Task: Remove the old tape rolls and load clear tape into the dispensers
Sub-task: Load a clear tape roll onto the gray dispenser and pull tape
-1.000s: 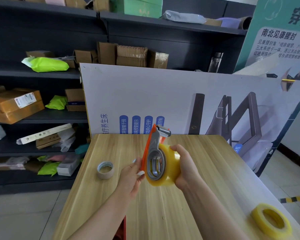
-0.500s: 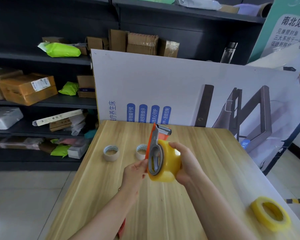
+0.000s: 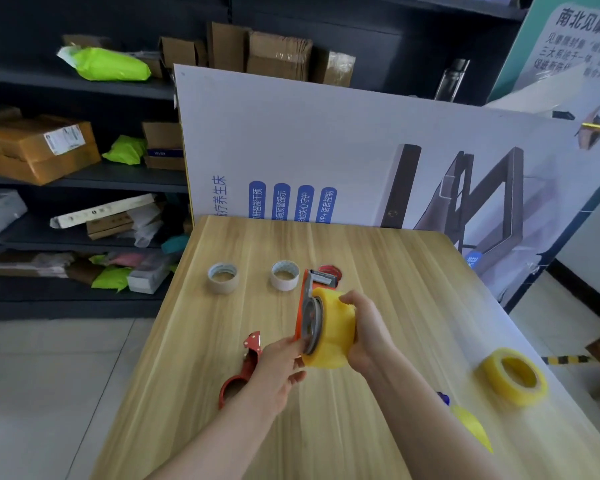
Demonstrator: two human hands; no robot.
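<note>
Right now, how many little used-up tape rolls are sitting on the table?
2. The left pale roll stands near the table's far left edge; the right pale roll stands to its right, just behind the orange dispenser. More might hide behind the dispenser.

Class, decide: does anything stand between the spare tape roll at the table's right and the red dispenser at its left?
Yes. The left hand and right hand, holding the orange dispenser with its loaded roll, sit between the spare roll and the red dispenser.
</note>
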